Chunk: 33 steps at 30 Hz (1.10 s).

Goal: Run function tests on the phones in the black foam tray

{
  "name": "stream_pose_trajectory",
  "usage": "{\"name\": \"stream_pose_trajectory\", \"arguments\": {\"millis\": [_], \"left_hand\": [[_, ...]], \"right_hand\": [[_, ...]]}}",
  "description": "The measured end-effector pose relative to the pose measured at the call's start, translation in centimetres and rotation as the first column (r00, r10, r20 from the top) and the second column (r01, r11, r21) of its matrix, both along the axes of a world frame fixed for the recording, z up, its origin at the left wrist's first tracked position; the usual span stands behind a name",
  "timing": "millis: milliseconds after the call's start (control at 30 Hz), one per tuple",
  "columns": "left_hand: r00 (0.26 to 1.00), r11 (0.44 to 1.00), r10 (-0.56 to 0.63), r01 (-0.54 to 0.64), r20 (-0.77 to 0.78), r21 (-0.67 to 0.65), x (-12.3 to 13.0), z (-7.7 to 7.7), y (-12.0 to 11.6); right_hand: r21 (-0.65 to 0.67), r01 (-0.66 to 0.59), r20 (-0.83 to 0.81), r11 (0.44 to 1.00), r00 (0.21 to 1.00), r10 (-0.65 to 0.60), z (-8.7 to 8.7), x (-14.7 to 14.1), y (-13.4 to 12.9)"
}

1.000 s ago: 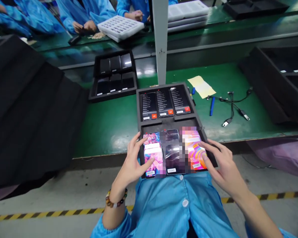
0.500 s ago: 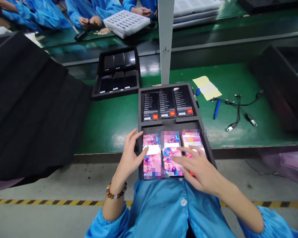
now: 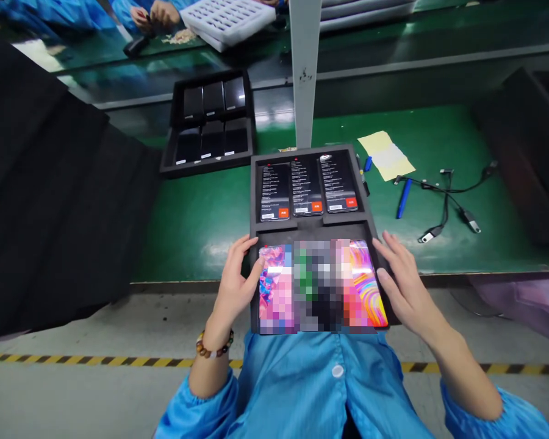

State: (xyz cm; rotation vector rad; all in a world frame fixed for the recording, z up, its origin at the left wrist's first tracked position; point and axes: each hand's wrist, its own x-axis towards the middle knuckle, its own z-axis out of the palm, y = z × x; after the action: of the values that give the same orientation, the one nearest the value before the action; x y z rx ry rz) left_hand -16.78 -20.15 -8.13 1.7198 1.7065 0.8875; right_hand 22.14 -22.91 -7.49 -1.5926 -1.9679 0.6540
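A black foam tray (image 3: 302, 227) straddles the table's front edge by my lap, with two rows of smartphones. My left hand (image 3: 238, 274) holds its left side, fingers outside the rim and thumb over the lower-left phone (image 3: 274, 286), lit with pink and blue. At the right rim, my right hand (image 3: 402, 283) rests with fingers apart, fingertips on the edge beside the lower-right phone (image 3: 366, 286), which shows orange and yellow swirls. The lower middle phone (image 3: 318, 283) is blurred by blocks. In the upper row, phones (image 3: 307, 186) display white text and a red-orange button.
Another black tray (image 3: 251, 143) of dark-screened phones lies behind on the left. Right of my tray are a yellow paper (image 3: 387, 155), a blue pen (image 3: 403, 198) and black cables (image 3: 446, 195). A grey post (image 3: 304, 79) rises behind. Black covering (image 3: 50, 195) stands left; co-workers' hands (image 3: 158, 15) are across.
My right hand has moved off the lower phones to the tray's right rim. The lower middle and right screens now look different. My left hand stays at the left side.
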Motion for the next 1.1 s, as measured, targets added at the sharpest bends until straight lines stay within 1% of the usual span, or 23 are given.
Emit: {"name": "stream_pose_trajectory", "arguments": {"millis": [100,167,233,300,367,400,500,533,600,700,767,933,1033,1100], "left_hand": [[0.999,1.0,-0.008,0.009,0.049,-0.01,0.1,0.0,0.1],[0.996,0.999,-0.045,0.047,0.076,-0.023,-0.1,0.1,0.0],[0.993,0.994,-0.1,0.103,0.065,-0.036,-0.4,0.3,-0.2],[0.989,0.989,-0.145,0.146,0.034,-0.027,-0.6,0.5,-0.3],[0.99,0.99,-0.138,0.138,0.001,0.043,-0.7,0.6,-0.4],[0.994,0.988,-0.113,0.113,-0.003,0.108,-0.8,0.5,-0.4],[0.998,0.947,-0.061,0.058,0.0,0.316,-0.9,0.4,-0.6],[0.998,0.93,-0.069,0.067,-0.007,0.361,-0.9,0.3,-0.6],[0.992,0.906,-0.116,0.124,-0.044,0.404,-0.9,0.4,-0.7],[0.978,0.887,-0.188,0.209,-0.09,0.412,-0.8,0.6,-1.0],[0.972,0.885,-0.211,0.237,-0.108,0.4,-0.7,0.7,-1.1],[0.973,0.898,-0.203,0.229,-0.107,0.376,-0.4,0.9,-1.3],[0.976,0.899,-0.191,0.218,-0.109,0.38,-0.6,0.9,-1.4],[0.977,0.902,-0.182,0.21,-0.109,0.377,-0.8,0.9,-1.6]], "right_hand": [[-0.108,0.007,-0.141,0.994,0.99,-0.022,-0.1,-0.7,1.4],[-0.147,0.004,-0.194,0.989,0.98,-0.033,-0.1,-0.8,1.7],[-0.151,0.019,-0.223,0.988,0.973,-0.053,0.0,-0.8,1.6],[-0.125,0.021,-0.233,0.992,0.971,-0.05,0.1,-0.7,1.3],[-0.042,0.016,-0.218,0.999,0.976,-0.025,0.3,-0.4,1.0],[0.008,0.011,-0.203,1.0,0.979,-0.009,0.3,-0.2,0.8],[0.111,-0.021,-0.158,0.994,0.987,0.038,0.5,0.3,-0.2],[0.123,-0.037,-0.15,0.992,0.987,0.056,0.6,0.5,-0.6],[0.142,-0.079,-0.142,0.987,0.985,0.099,0.7,0.7,-1.4],[0.184,-0.146,-0.129,0.972,0.977,0.171,1.0,0.6,-2.2],[0.197,-0.164,-0.118,0.967,0.975,0.19,1.3,0.3,-2.5],[0.138,-0.158,-0.078,0.978,0.982,0.17,1.3,-0.3,-2.7],[0.112,-0.131,-0.008,0.985,0.991,0.132,1.5,-0.6,-2.7],[0.117,-0.144,0.044,0.983,0.989,0.139,1.9,-1.1,-2.9]]}}
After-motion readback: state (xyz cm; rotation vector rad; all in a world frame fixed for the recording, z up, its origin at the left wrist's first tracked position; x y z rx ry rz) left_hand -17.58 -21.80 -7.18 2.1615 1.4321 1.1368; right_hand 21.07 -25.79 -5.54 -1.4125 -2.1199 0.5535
